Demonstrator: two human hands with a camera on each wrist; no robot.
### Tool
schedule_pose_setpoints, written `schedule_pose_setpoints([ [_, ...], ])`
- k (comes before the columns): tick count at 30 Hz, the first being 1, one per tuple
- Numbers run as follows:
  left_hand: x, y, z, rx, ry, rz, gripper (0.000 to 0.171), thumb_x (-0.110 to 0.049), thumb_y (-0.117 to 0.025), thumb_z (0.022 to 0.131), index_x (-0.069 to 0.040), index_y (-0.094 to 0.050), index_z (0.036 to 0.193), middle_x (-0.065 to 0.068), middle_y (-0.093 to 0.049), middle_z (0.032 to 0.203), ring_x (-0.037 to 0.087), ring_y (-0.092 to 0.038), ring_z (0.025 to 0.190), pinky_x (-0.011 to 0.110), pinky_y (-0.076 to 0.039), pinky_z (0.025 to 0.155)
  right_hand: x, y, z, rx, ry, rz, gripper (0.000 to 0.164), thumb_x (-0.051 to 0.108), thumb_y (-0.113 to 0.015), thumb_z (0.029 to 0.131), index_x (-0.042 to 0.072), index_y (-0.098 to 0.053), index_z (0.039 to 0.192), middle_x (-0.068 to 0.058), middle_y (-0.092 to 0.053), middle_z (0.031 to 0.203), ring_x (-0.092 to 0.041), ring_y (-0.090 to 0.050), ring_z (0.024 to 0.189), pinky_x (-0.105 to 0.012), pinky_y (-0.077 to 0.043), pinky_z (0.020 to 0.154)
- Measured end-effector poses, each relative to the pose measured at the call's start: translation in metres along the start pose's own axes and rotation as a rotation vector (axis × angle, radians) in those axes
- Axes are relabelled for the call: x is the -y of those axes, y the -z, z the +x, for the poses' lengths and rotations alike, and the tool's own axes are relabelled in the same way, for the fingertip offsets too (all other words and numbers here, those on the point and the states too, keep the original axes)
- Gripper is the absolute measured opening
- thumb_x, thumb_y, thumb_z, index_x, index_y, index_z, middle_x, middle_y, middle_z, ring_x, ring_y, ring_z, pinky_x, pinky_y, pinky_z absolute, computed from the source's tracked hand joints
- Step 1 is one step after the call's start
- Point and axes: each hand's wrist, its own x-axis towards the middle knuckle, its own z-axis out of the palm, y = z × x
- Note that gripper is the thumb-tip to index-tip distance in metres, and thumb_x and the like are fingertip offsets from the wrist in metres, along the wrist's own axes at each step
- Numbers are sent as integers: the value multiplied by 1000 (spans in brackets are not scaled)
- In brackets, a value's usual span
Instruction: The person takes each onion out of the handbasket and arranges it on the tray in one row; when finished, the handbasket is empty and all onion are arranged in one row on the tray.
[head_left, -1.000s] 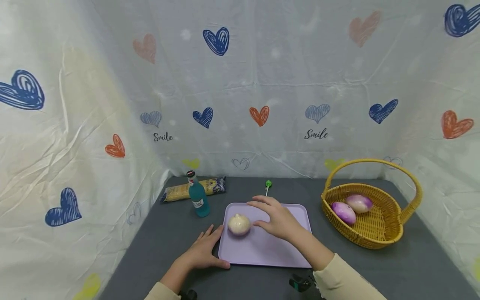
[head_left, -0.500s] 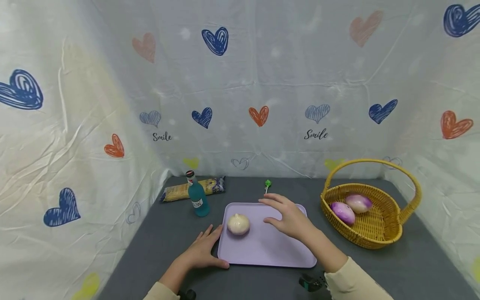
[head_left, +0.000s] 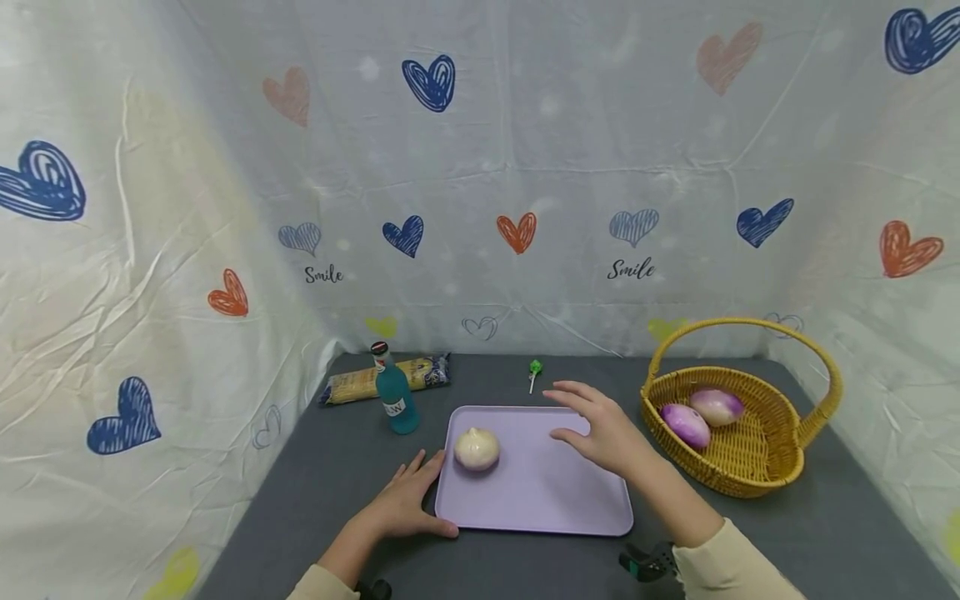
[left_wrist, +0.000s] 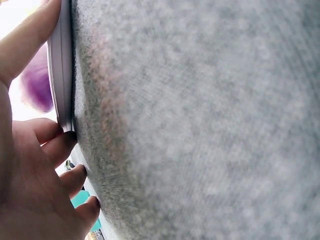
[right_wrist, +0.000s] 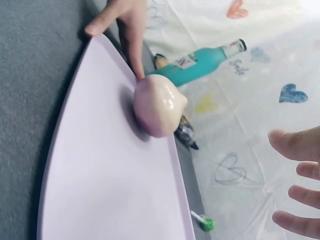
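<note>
A pale onion point(head_left: 477, 449) with a purplish base sits on the left part of a lilac tray point(head_left: 540, 500). My left hand point(head_left: 405, 500) rests at the tray's left end, thumb at the near corner and fingers spread along the side. In the left wrist view, the fingertips point(left_wrist: 67, 142) lie right at the tray's rim, with the onion's purple side point(left_wrist: 37, 85) beyond. Over the tray's right part, my right hand point(head_left: 600, 429) hovers with thumb and fingers apart and nothing between them. The right wrist view shows the onion point(right_wrist: 159, 106) well away from that hand.
A yellow wicker basket point(head_left: 720, 479) with two purple onions point(head_left: 686, 426) stands at the right. Behind the tray lies a green lollipop point(head_left: 536, 367). A teal bottle point(head_left: 396, 392) stands back left, before a yellow packet point(head_left: 352, 386). A printed curtain point(head_left: 562, 192) surrounds the table.
My right hand has moved right, away from the onion and across the tray, its fingers staying apart. The onion stays on the tray, and my left hand keeps its place.
</note>
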Motion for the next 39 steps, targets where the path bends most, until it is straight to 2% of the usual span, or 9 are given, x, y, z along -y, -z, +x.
schedule_pose_setpoints([
  [12,2,1,-1,0,1,6,125,-69,-82,68,-11,-23,162,13,-27,166,41,-12,155,68,-10,120,-15,12,-7,-22,-23,-27,59,15,-88,78,14,-66,132,-12,-62,135,-33,-65,119,-49,-58,90],
  [16,2,0,-1,4,-2,7,124,-69,-81,69,-11,-22,162,13,-26,166,41,-11,155,68,-10,120,-21,14,-10,-43,-5,-52,59,13,-89,76,11,-67,131,-14,-63,133,-34,-65,117,-50,-57,89],
  [23,2,-1,0,4,12,7,125,-71,-81,68,-12,-23,162,11,-26,167,40,-11,156,67,-9,121,-29,22,-16,-82,8,-73,59,6,-89,73,9,-68,128,-15,-64,130,-32,-69,104,-42,-60,75],
  [26,1,-1,0,6,15,7,125,-72,-80,67,-13,-22,162,11,-26,167,40,-10,156,67,-8,121,-33,27,-19,-91,-13,-61,59,4,-89,73,8,-67,128,-16,-64,130,-33,-68,104,-40,-61,70],
  [32,-1,2,1,2,11,2,125,-70,-81,68,-13,-22,162,11,-25,167,40,-10,156,67,-8,121,-42,39,-23,-100,-77,-69,59,5,-88,75,8,-67,129,-17,-63,131,-38,-66,110,-45,-61,72],
  [36,-1,2,1,0,10,2,125,-69,-81,68,-12,-22,162,12,-25,167,41,-11,156,67,-9,121,-46,49,-26,-75,-130,-85,59,8,-88,76,9,-66,131,-17,-63,133,-32,-69,96,-45,-60,70],
  [39,-2,1,0,6,18,3,125,-70,-81,68,-12,-22,162,12,-25,167,41,-10,156,67,-9,121,-50,57,-28,-37,-179,-80,59,11,-87,78,10,-65,133,-17,-61,135,-31,-68,96,-48,-60,73],
])
